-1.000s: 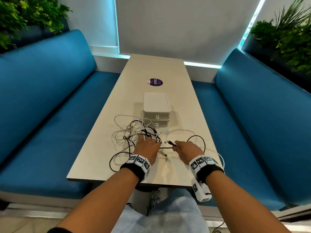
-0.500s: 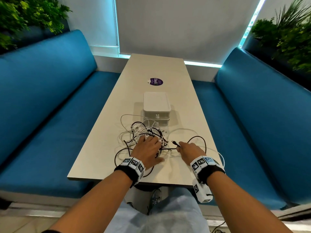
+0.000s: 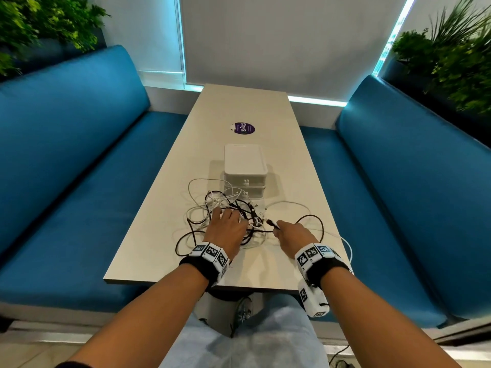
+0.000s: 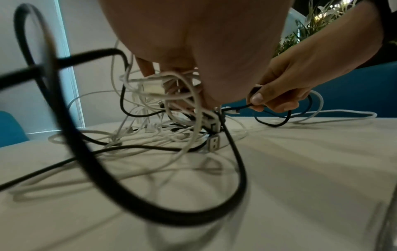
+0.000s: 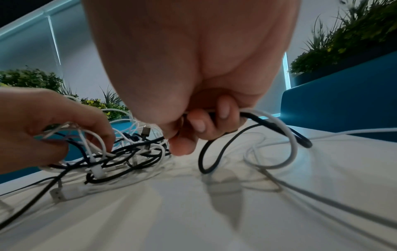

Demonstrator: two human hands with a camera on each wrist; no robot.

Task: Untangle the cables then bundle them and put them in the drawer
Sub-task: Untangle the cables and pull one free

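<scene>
My left hand (image 3: 225, 229) curls its fingers (image 5: 101, 134) into the tangle of cables (image 3: 231, 208) on the worktop (image 3: 164, 208). My right hand (image 3: 292, 235) pinches a black cable (image 4: 238, 107) just beside them; the drawer (image 3: 245, 181) sits beyond my fingertips.

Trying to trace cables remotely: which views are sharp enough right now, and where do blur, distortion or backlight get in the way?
Head view: sharp, evenly lit, wide-angle bending at the edges; the cable tangle is small. Left wrist view: the near black cable is blurred and magnified, and the palm of the left hand blocks the top. Right wrist view: the right hand fills the upper frame, and the table foreground is smeared.
</scene>
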